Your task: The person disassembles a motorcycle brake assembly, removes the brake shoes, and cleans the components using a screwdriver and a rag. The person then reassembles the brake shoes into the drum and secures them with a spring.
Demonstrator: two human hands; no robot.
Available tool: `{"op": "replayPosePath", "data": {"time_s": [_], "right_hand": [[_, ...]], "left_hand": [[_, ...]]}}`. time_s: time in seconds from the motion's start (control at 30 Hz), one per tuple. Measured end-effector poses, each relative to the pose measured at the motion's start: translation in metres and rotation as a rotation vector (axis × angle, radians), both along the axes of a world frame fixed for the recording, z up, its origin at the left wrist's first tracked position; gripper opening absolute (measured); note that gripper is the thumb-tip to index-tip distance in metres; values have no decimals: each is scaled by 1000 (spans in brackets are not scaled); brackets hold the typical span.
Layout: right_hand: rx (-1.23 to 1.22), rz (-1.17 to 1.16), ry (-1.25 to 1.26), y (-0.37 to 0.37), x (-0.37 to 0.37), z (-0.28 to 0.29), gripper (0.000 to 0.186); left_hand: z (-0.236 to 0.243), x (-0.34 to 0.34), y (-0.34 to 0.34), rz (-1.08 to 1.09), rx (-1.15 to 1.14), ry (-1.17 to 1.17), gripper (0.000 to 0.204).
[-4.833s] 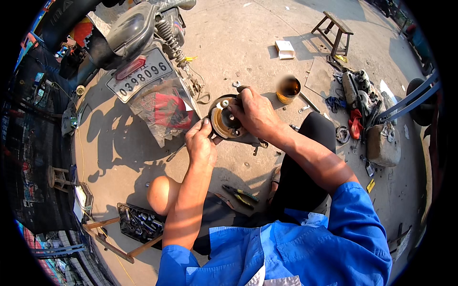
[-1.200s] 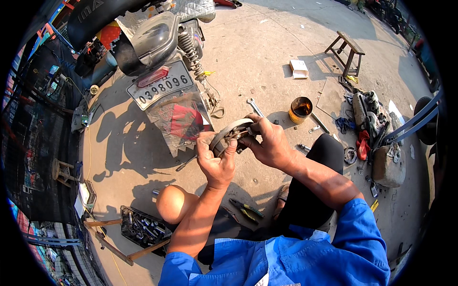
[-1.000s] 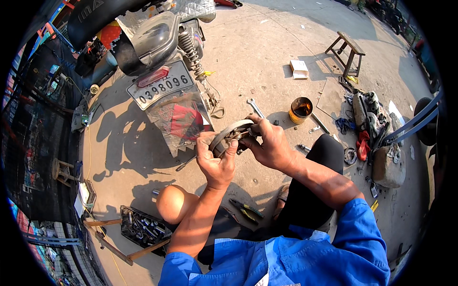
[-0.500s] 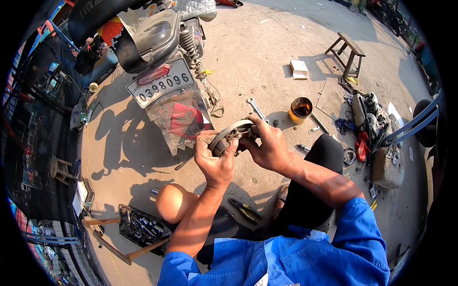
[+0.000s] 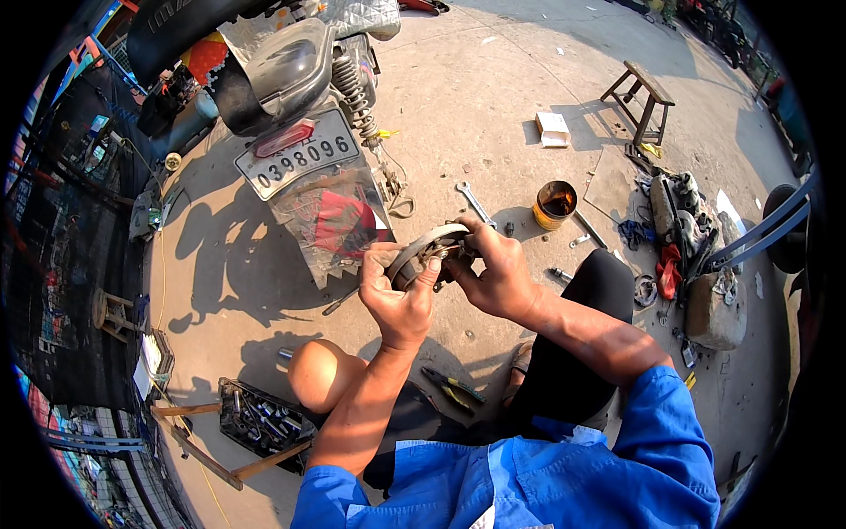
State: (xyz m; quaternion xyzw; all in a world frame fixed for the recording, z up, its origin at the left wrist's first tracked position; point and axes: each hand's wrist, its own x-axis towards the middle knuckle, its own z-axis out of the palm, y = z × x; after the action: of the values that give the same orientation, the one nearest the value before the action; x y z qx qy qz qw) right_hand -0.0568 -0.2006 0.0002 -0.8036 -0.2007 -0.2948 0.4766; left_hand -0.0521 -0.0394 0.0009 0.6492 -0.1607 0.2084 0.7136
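Observation:
Between both hands, in front of my body, is a round, dirty brake shoe assembly [image 5: 430,241] with a curved grey band along its far side. My left hand [image 5: 397,298] is closed round its left edge, thumb pressed toward the metal parts in the middle. On the other side my right hand [image 5: 502,273] grips the right edge, its fingers bent over the rim. The hands hide much of the inner side. A combination wrench [image 5: 476,203] lies on the ground just beyond the assembly, and pliers [image 5: 451,388] lie nearer me.
A scooter's rear end [image 5: 295,141], with its spring shock, stands at the far left. To the right are a tin with dark liquid [image 5: 555,205], a white box [image 5: 553,129], a wooden stool [image 5: 641,93] and piled parts [image 5: 677,220]. A socket tray [image 5: 264,419] sits near left.

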Motion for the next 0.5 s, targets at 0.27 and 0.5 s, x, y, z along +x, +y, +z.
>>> {"op": "replayPosePath", "data": {"time_s": [0.27, 0.5], "right_hand": [[123, -51, 117, 0, 6, -1, 53], [-183, 93, 366, -10, 11, 16, 52]], "left_hand": [[2, 2, 1, 8, 12, -29, 31], [3, 1, 0, -12, -13, -19, 31]]}}
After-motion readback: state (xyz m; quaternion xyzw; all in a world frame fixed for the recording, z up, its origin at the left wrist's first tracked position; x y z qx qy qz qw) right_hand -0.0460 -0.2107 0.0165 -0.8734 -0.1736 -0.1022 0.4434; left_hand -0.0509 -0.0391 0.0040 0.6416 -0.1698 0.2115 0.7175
